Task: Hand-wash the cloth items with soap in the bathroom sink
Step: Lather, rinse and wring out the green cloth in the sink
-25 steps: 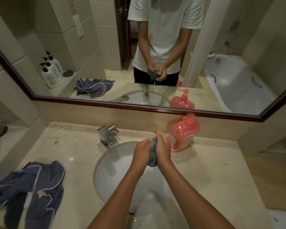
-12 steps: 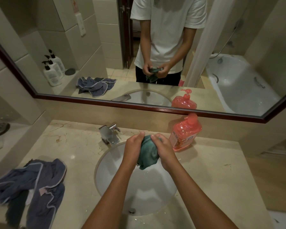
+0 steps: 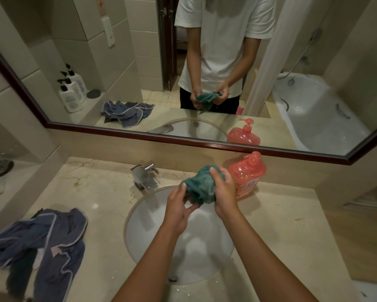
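Soap bottle (image 3: 246, 174) just beside right hand (image 3: 223, 192).

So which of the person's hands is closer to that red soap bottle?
Right. The right hand grips the green cloth just beside the soap bottle; the left hand holds the cloth's far side, nearer the faucet.

The cloth (image 3: 201, 185) was teal, the soap bottle (image 3: 247, 174) pinkish red, the garment (image 3: 52, 243) dark blue with pale trim, the counter (image 3: 96, 188) veined beige marble.

Green cloth (image 3: 201, 185) over sink (image 3: 152, 216)
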Tool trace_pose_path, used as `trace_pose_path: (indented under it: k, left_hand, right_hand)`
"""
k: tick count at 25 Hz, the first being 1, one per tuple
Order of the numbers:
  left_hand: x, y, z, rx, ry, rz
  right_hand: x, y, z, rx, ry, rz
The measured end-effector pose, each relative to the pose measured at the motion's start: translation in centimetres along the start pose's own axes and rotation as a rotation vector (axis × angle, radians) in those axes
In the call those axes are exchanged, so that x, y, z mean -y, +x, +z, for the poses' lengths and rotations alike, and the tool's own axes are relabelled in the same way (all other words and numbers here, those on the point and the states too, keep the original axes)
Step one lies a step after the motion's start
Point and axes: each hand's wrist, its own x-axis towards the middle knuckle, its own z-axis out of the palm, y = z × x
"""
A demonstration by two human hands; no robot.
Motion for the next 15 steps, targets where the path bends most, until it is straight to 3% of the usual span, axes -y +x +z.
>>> trace_pose_path:
  k: [3, 6, 11, 15]
  left_hand:
    - [-1.4, 0.3, 1.1, -0.126, -0.097, -0.008]
    - [-2.1, 1.0, 2.6, -0.217, 0.033, 0.043]
    - [-1.3, 1.0, 3.8, -0.166, 0.273, 0.127]
    - [-1.1, 0.2, 4.4, -0.151, 0.352, 0.146]
  right_hand:
    - [-1.7, -1.1, 0.1, -0.012, -0.231, -0.05]
    - [-2.6, -1.9, 1.4, -0.069, -0.379, -0.134]
    - [-2.0, -1.8, 3.6, -0.174, -0.453, -0.196]
    - [-1.4, 0.2, 3.2, -0.253, -0.401, -0.123]
